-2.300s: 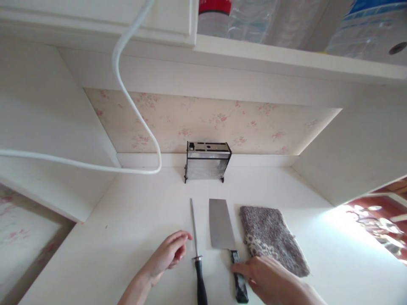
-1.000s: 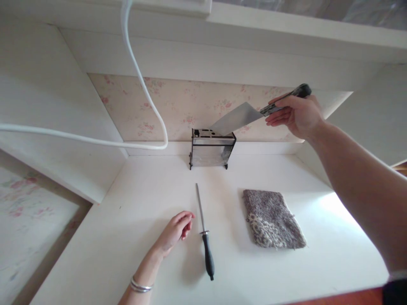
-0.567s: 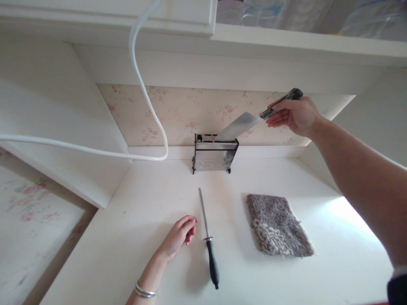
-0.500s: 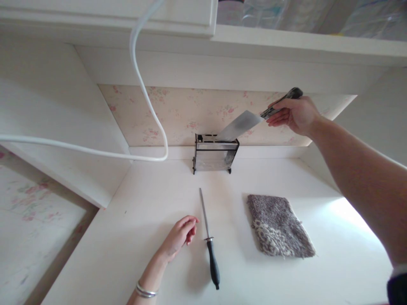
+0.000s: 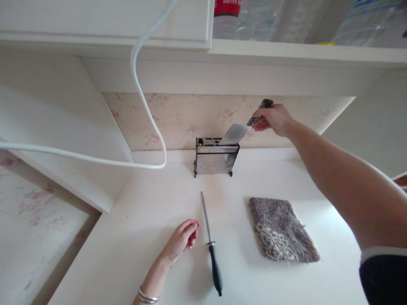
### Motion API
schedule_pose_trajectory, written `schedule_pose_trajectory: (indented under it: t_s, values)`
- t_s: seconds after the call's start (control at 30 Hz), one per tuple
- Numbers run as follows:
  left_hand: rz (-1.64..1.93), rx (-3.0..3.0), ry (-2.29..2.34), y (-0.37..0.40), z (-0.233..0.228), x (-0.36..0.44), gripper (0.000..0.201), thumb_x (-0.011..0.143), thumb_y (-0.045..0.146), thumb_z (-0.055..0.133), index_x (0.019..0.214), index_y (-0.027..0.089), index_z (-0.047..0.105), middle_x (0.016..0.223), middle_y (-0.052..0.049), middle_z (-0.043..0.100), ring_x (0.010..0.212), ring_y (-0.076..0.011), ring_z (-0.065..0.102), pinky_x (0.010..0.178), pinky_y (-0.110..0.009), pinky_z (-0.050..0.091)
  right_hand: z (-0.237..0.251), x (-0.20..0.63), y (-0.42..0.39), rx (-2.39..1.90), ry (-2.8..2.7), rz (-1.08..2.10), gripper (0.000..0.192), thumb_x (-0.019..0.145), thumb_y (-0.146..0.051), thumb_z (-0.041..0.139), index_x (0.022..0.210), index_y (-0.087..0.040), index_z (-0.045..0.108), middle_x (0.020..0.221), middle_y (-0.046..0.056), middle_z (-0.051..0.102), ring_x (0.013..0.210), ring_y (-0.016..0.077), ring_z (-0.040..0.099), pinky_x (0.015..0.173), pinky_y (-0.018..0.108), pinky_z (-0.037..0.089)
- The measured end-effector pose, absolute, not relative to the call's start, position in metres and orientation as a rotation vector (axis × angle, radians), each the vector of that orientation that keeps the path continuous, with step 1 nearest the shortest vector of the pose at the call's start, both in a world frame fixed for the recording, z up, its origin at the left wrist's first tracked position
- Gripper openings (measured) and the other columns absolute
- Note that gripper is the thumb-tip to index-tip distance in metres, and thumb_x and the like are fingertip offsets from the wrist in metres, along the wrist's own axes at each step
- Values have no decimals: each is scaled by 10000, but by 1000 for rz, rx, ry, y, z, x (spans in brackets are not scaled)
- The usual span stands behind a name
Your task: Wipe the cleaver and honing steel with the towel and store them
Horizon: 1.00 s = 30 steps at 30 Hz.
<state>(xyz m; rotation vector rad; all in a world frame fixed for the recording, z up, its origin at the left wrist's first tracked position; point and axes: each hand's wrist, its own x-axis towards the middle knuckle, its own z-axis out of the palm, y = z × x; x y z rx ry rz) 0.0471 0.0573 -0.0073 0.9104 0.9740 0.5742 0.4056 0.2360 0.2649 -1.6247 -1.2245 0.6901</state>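
Observation:
My right hand (image 5: 274,119) is closed round the dark patterned handle of a broad-bladed kitchen knife (image 5: 235,134). The blade slants down to the left, and its lower end is inside a slot at the right of the knife holder (image 5: 213,163). That holder has clear sides, a metal slotted top and a dark frame, and stands at the back of the counter. Low on the counter, my left hand (image 5: 182,238) rests with its fingers curled in and nothing visible in them. Just right of it lies a sharpening steel (image 5: 215,266) with a black handle, not touched.
A folded grey-brown fuzzy cloth (image 5: 281,231) lies on the white counter (image 5: 143,212) at the right. A white cable (image 5: 146,101) hangs in front at the left. Overhead, a cabinet shelf (image 5: 286,51) holds plastic bottles. Side panels flank the counter.
My right hand has moved down and left, and the knife blade sits deeper in the holder's slot. My left hand stays curled beside the sharpening steel. The view has shifted slightly.

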Motion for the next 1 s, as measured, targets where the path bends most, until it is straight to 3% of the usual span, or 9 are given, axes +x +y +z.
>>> schedule_pose_trajectory:
  t_s: [0.27, 0.47, 0.77, 0.83, 0.9, 1.0]
  values:
    - [584, 909, 958, 57, -7, 46, 278, 852, 420, 555, 970, 169, 570, 710, 34, 504, 525, -56, 418, 488, -191, 285, 218, 379, 255, -1656, -1305, 738, 186, 735, -218, 668, 744, -35, 635, 539, 107, 663, 458, 189, 644, 509, 315, 559]
    - [592, 907, 956, 57, -9, 47, 290, 839, 433, 568, 960, 169, 569, 705, 34, 502, 522, -58, 416, 481, -191, 281, 198, 370, 262, -1743, -1366, 796, 258, 732, -293, 719, 784, -52, 642, 569, 114, 674, 493, 205, 664, 494, 294, 566]
    - [626, 1132, 1011, 54, -14, 52, 280, 911, 435, 463, 980, 182, 559, 722, 20, 493, 553, -84, 455, 488, -201, 348, 187, 370, 269, -1808, -1410, 800, 186, 738, -225, 730, 831, -89, 644, 589, 93, 683, 460, 170, 638, 450, 245, 543]
    - [682, 1439, 1068, 46, -13, 55, 271, 939, 400, 418, 1015, 193, 575, 839, -34, 557, 661, -124, 536, 578, -248, 448, 188, 371, 266, -1807, -1434, 789, 262, 739, -243, 740, 933, -99, 639, 616, 81, 691, 458, 161, 632, 444, 244, 539]
    - [736, 1881, 1058, 37, -10, 58, 261, 954, 289, 385, 1100, 220, 590, 1068, -96, 584, 885, -177, 587, 776, -327, 502, 188, 372, 260, -1795, -1487, 778, 405, 735, -274, 753, 1078, -112, 610, 645, 69, 698, 458, 156, 626, 432, 240, 531]
    - [654, 2516, 851, 25, -4, 60, 389, 919, 127, 401, 1237, 288, 557, 1330, -65, 528, 1199, -232, 489, 1003, -416, 422, 185, 374, 241, -1747, -1522, 748, 612, 760, -317, 738, 1293, -139, 493, 653, 50, 693, 456, 149, 615, 415, 228, 510]
